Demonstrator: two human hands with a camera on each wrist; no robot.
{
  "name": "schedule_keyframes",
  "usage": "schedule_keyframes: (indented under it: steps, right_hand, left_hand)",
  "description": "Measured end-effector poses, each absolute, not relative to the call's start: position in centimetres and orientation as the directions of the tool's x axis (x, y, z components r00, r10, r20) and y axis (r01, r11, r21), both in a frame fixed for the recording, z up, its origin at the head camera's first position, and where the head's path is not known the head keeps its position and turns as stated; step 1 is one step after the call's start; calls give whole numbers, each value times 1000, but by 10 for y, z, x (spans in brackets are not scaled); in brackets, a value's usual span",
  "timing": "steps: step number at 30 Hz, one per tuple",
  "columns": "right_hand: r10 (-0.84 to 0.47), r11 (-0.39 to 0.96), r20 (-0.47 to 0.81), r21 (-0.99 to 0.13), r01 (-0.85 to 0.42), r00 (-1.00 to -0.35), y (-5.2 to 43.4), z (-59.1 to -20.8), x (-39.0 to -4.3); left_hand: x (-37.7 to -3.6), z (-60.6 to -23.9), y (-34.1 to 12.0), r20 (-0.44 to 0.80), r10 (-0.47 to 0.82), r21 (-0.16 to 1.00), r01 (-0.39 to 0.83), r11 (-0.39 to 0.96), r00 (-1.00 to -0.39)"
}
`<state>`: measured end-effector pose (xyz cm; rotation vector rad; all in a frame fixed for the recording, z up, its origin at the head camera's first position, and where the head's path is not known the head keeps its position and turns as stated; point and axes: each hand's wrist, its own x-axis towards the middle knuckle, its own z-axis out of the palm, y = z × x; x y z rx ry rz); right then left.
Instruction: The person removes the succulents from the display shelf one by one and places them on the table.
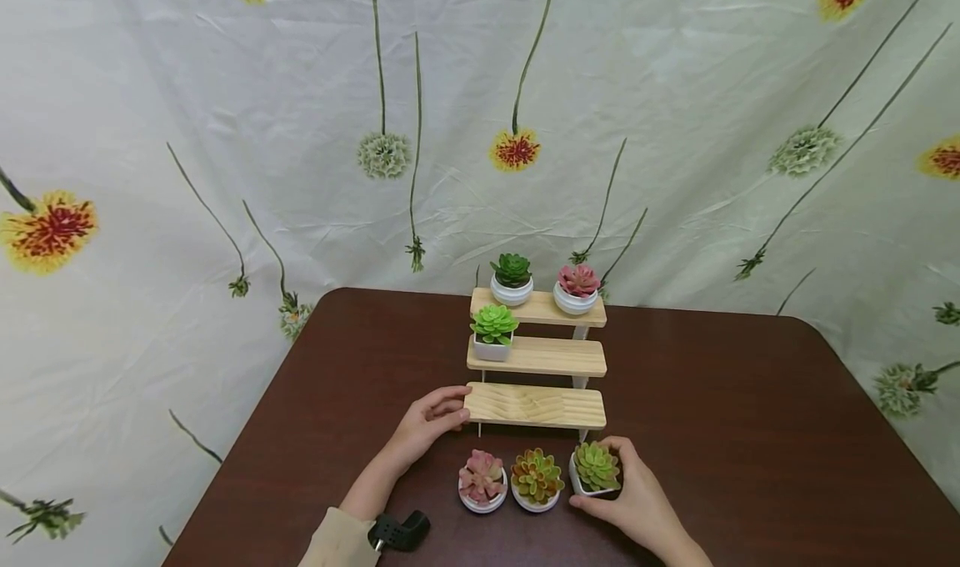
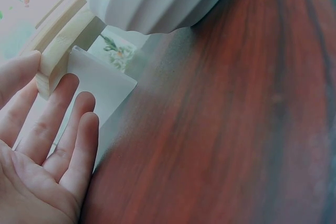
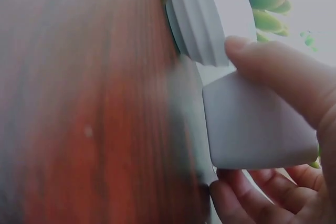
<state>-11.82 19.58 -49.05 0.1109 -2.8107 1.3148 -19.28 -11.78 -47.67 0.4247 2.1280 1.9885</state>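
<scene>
A three-tier wooden shelf stand point(image 1: 535, 404) stands mid-table, its bottom tier bare. At the left end of that tier, my left hand point(image 1: 427, 421) holds the board between thumb and fingers; the left wrist view shows the fingertips at the board's end point(image 2: 60, 51). In front of the stand's right side, my right hand point(image 1: 633, 500) grips a green succulent point(image 1: 597, 467) in a square white pot point(image 3: 257, 124), thumb on one side and fingers on the other. To its left are a red-green succulent point(image 1: 537, 475) and a pink succulent point(image 1: 482, 477), both in round white pots.
On the top tier stand a dark green succulent point(image 1: 512, 271) and a pink-red one point(image 1: 577, 281) in round pots. A bright green succulent point(image 1: 493, 325) in a square pot occupies the middle tier's left end. A flower-printed cloth point(image 1: 300, 92) hangs behind the brown table point(image 1: 750, 434).
</scene>
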Motion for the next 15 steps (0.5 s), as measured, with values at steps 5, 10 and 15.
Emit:
schedule_keyframes:
  steps: [5, 10, 15]
  right_hand:
    - [-46, 638, 41, -768, -61, -998, 193, -492, -117]
    - [-47, 655, 17, -754, -44, -999, 192, -494, -117]
    - [-59, 647, 5, -761, -42, -998, 191, -495, -118]
  left_hand:
    - [-193, -476, -118, 44, 337, 996, 68, 60, -940]
    - [-193, -477, -118, 43, 336, 996, 68, 65, -941]
    - [-194, -476, -118, 48, 338, 995, 76, 69, -940]
